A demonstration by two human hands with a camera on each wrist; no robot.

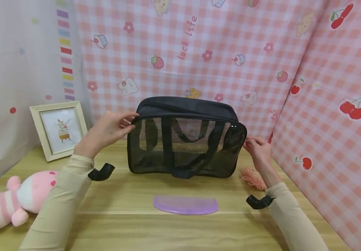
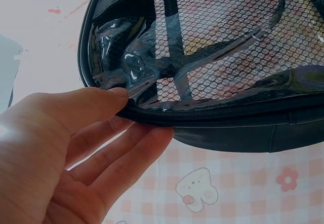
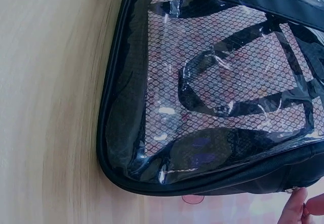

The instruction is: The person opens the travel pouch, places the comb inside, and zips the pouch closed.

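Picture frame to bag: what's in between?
The left hand, pinching the bag at its upper corner; lower down, a black wrist piece juts into the gap. Shows in the head view.

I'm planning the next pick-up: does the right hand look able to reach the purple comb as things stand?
Probably yes: the purple comb lies uncovered in front of the black bag, though the right hand would first have to leave the bag's edge.

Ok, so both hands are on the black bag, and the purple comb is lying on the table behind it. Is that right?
Not quite: the purple comb lies on the table in front of the black bag, as the head view shows. Both hands, left hand and right hand, are on the bag.
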